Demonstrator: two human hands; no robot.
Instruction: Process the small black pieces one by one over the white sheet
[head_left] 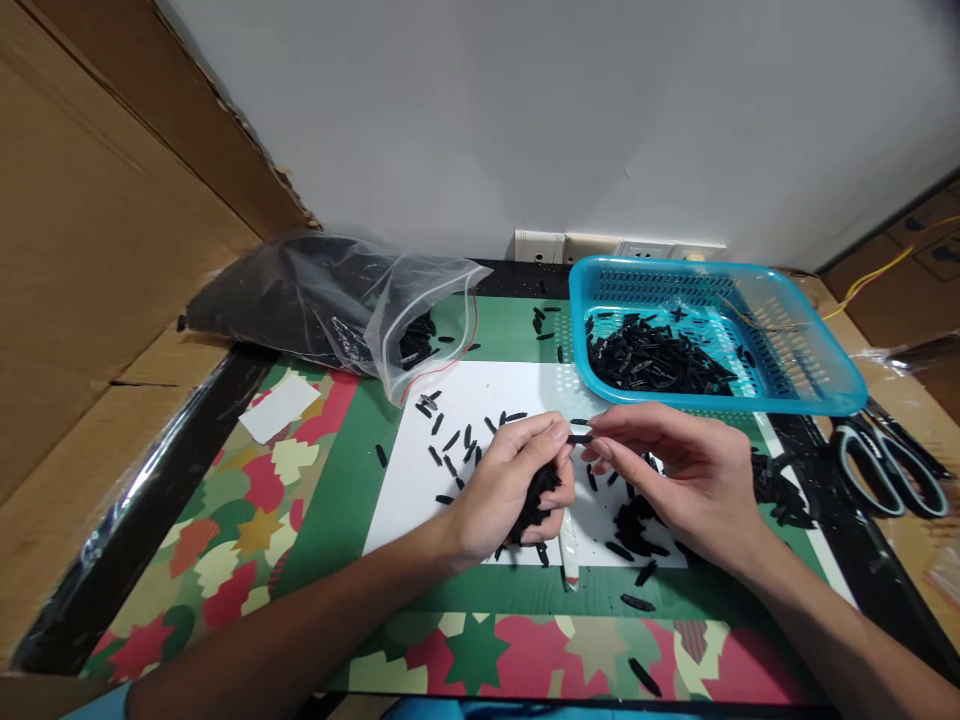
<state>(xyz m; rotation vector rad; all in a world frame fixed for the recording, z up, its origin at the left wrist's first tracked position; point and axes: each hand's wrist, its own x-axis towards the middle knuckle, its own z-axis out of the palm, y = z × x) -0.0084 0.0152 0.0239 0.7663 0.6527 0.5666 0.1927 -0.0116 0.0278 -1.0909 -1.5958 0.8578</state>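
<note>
- Strip (579, 439): held above paper (480, 385); one end pinched between thumb and fingers of right hand (679, 465), other end met by left hand (517, 480).
- Left fingers: curled closed around bunch (537, 505) of black strips, also above paper.
- Loose strips (451, 440): scattered over paper.
- Bag (292, 300): laid beyond paper, to its left; strips seen at mouth.
- Basket (720, 404): placed beyond paper, to its right; partly filled with strips.

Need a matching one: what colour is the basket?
The basket is translucent light blue; see head view.
</note>
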